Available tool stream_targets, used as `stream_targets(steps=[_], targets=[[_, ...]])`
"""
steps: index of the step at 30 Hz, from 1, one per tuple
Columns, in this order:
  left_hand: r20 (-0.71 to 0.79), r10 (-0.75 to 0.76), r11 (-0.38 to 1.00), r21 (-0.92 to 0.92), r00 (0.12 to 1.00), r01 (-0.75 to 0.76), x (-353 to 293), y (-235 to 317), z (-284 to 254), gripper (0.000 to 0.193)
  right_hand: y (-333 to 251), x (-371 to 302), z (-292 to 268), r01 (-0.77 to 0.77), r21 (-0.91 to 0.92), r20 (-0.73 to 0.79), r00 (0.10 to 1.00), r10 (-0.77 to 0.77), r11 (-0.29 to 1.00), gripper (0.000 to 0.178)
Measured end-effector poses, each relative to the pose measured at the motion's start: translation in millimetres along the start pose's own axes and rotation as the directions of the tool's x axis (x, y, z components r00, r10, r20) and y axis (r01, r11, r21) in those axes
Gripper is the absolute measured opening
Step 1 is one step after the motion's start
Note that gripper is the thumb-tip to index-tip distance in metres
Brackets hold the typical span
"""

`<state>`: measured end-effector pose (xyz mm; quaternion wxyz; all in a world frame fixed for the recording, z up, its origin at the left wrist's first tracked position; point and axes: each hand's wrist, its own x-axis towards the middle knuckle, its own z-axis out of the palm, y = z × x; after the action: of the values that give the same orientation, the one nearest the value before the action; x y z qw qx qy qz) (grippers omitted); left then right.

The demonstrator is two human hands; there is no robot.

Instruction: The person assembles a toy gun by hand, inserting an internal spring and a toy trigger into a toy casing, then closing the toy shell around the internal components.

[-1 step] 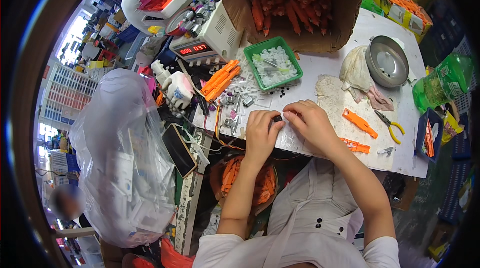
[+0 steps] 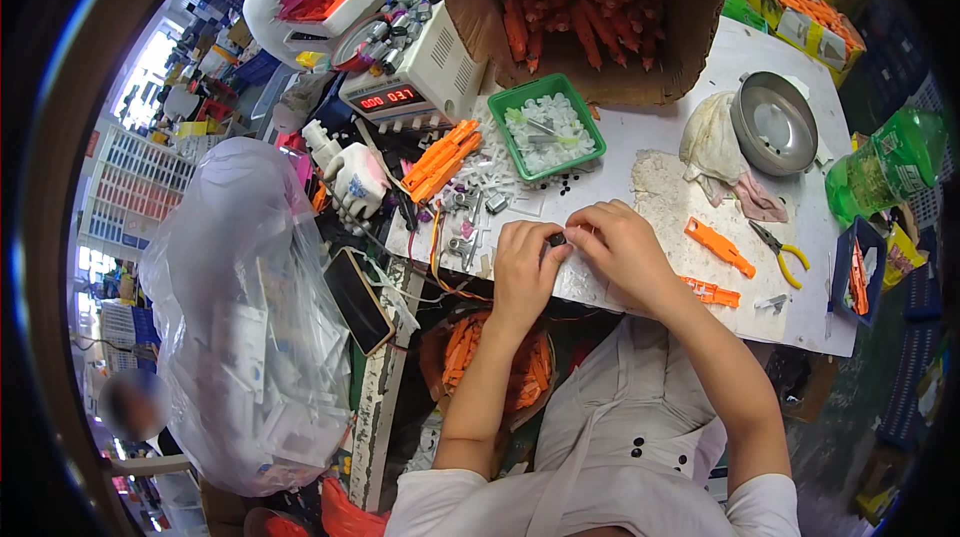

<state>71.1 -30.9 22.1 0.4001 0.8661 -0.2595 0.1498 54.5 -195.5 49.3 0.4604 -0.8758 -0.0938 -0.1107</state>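
Over the near edge of the white table, my left hand [image 2: 524,262] pinches a small black part [image 2: 556,238] between thumb and fingers. My right hand [image 2: 622,245] meets it from the other side, its thumb and fingertips pressed together beside the black part. Whatever those right fingertips hold is too small to make out. To the right lie an orange plastic casing [image 2: 720,247], another orange casing [image 2: 711,291] and pliers with yellow handles [image 2: 780,254]. Beyond my hands stands a green tray [image 2: 507,145] of small clear plastic pieces, with tiny black bits just in front of it.
A cardboard box [image 2: 620,87] of orange parts stands at the back. A white instrument with a red display [image 2: 410,77], stacked orange casings [image 2: 440,162] and loose metal parts are at left. A metal bowl [image 2: 773,124], cloth [image 2: 715,142] and green bottle [image 2: 888,165] stand at right.
The red display's reading has changed. My fingers have shifted very slightly around the black part; everything else looks the same.
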Motion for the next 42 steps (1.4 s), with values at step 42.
stream_targets(steps=[42], targets=[[-0.054, 0.103, 0.994, -0.023, 0.993, -0.104, -6.8, -3.1, 12.1, 0.021, -10.2, 17.2, 10.9, 0.200, -0.526, 0.270, 0.961, -0.061, 0.827, 0.025]])
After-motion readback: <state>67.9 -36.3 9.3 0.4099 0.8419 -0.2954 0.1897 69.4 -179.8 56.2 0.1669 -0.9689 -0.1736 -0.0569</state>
